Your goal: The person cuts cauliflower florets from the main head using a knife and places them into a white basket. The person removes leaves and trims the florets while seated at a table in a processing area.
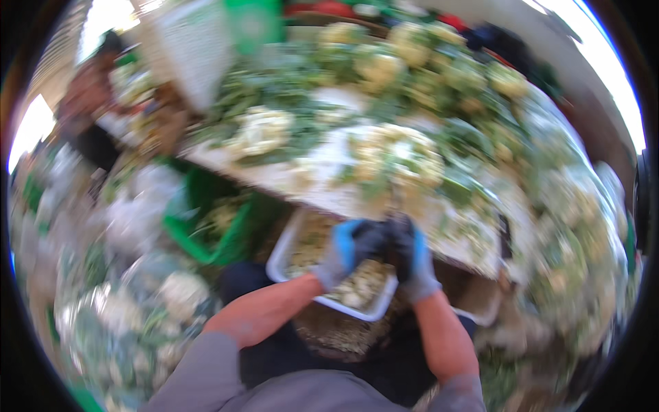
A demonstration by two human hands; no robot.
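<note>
My left hand and my right hand, in grey, blue and black gloves, meet at the front edge of a white work table. A narrow dark thing rises from between them; blur hides what it is and which hand grips it. Below the hands, a white plastic tub holds cut cauliflower pieces. Just beyond my fingers, a cauliflower head with some green leaf rests on the table. Another trimmed head lies farther left.
Leafy cauliflowers are heaped at the back. A green crate stands left of the tub. Clear bags of cauliflower crowd the left and right. A dark object is at the table's right end. Another person is at far left.
</note>
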